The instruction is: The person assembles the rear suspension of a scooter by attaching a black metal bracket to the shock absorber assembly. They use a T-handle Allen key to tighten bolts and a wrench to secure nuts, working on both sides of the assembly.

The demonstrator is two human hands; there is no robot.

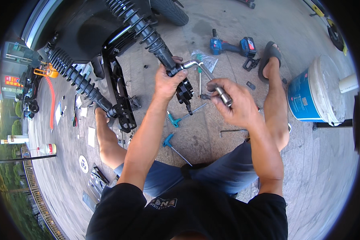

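Observation:
My left hand (169,83) is closed round the lower end of a black coil-spring shock absorber (150,39), its fingers wrapped near the bottom mount. In my right hand (242,103) is the thick lower end of a chrome L-shaped socket wrench (207,72). The wrench's bent head meets the bottom mount beside my left thumb; the fastener itself is hidden. Just below that joint hangs a black brake caliper-like part (185,93). A second shock absorber (78,78) slopes down at the left to a black swingarm-like frame (119,86).
Two teal T-handle hex keys (168,140) and an L-shaped hex key (233,131) lie on the paving between my legs. Farther off are a blue cordless impact wrench (232,47) and a clear plastic bag (207,61). A white-and-blue bucket (320,92) stands at the right.

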